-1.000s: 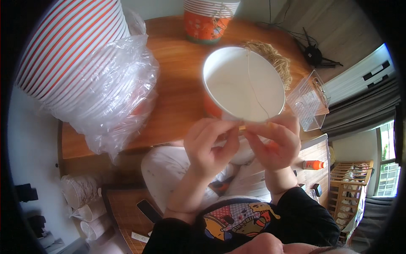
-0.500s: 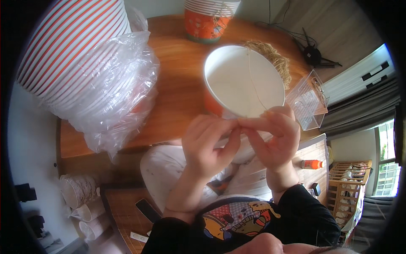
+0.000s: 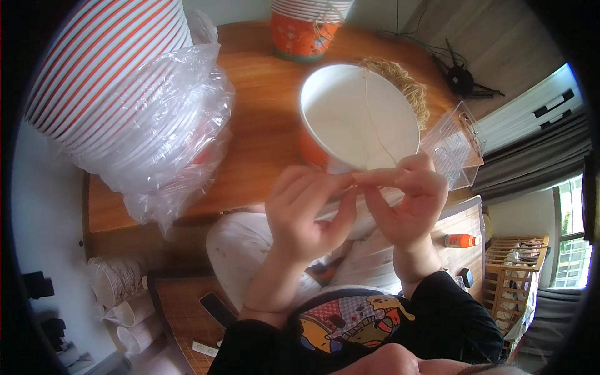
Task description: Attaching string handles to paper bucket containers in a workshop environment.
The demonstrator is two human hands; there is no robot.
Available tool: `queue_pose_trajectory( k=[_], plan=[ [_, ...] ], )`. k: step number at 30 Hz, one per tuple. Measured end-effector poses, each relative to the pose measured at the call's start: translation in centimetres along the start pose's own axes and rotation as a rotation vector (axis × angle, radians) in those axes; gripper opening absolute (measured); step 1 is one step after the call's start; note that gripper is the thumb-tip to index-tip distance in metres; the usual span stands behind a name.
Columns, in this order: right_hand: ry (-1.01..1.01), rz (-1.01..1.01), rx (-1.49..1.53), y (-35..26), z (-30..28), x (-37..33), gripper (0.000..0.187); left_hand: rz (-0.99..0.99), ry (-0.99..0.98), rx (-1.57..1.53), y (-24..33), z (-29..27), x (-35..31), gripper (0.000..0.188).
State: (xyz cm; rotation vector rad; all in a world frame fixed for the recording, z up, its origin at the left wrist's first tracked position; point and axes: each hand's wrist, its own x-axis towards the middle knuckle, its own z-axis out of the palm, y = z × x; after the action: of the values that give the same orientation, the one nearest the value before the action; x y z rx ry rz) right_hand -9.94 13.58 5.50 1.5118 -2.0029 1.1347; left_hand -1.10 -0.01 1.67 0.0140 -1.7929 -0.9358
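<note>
A large paper bucket point(image 3: 334, 119), white inside and orange outside, stands on the table in front of me, its mouth tilted toward me. A thin tan string point(image 3: 371, 115) comes over its far rim and crosses the opening to my right hand point(image 3: 412, 203). Just at the near rim, my left hand point(image 3: 303, 212) meets the right one, thumbs and index fingertips pinched together. Both pinches appear closed on the string; its end is mostly hidden by the fingers. Behind the bucket's right side lies a loose bundle of tan strings point(image 3: 409, 84).
A tall bucket stack point(image 3: 119, 69) partly wrapped in clear plastic point(image 3: 187, 125) fills the left side. Another orange stack point(image 3: 303, 37) with strings stands at the back. To the right are a clear plastic holder point(image 3: 453, 147), an orange bottle point(image 3: 460, 240) and a wooden rack point(image 3: 512, 269).
My fingertips have shifted slightly, with the right hand's fingers moving a little outward. Both hands keep their pinch at the near rim. The bucket stays in place.
</note>
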Motion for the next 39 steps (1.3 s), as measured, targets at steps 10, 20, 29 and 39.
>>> queue_pose_trajectory(
  k=[10, 20, 29, 39],
  plan=[
    [0.037, -0.065, -0.046, -0.23, -0.22, 0.23, 0.047, 0.065, 0.082, 0.13, 0.06, -0.11, -0.18, 0.022],
    [0.107, -0.085, -0.011, 0.14, 0.18, 0.05, 0.037, 0.04, 0.073, 0.094, 0.15, -0.03, -0.21, 0.021],
    [0.083, -0.068, -0.094, -0.25, 0.15, 0.28, 0.036, -0.086, 0.045, -0.106, 0.46, 0.18, -0.14, 0.015],
    [0.097, -0.171, -0.12, -0.17, 0.19, 0.7, 0.047, -0.165, 0.025, -0.104, 0.62, 0.08, -0.38, 0.015]
  ],
)
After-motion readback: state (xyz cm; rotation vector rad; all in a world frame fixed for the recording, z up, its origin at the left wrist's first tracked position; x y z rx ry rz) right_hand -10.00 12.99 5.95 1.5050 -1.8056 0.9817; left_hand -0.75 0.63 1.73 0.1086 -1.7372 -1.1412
